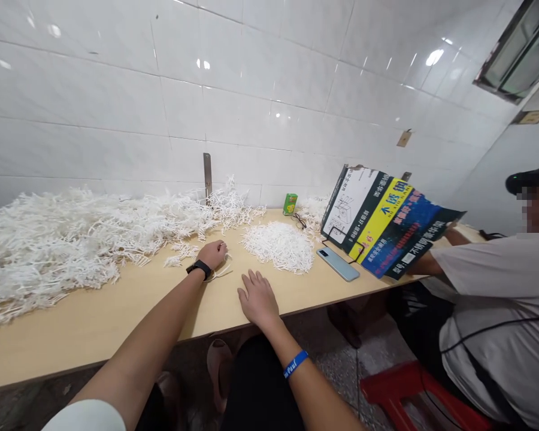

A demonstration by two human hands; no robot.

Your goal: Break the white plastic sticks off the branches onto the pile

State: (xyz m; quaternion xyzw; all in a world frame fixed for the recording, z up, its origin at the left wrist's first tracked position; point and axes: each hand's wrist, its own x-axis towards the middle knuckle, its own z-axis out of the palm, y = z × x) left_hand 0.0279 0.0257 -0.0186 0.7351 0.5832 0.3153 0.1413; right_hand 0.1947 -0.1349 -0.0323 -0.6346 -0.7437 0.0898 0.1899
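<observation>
My left hand (212, 255), with a black watch at the wrist, is closed over the table between two heaps. Bits of white show at its fingertips, and a few thin white strands (221, 273) lie just below it. Palm down on the table edge rests my right hand (258, 299), fingers stretched and holding nothing. Beyond it is a low pile of short white plastic pieces (281, 246). A far larger heap of branched white plastic pieces (67, 239) spreads over the left side, with a small clump (179, 254) near my left hand.
A pale phone (339, 264) lies right of the pile, beside a propped printed cardboard sheet (386, 221). A small green box (290, 204) and dark-framed glasses (300, 221) sit near the wall. Another person (498, 287) sits at the right, near a red stool (413, 395).
</observation>
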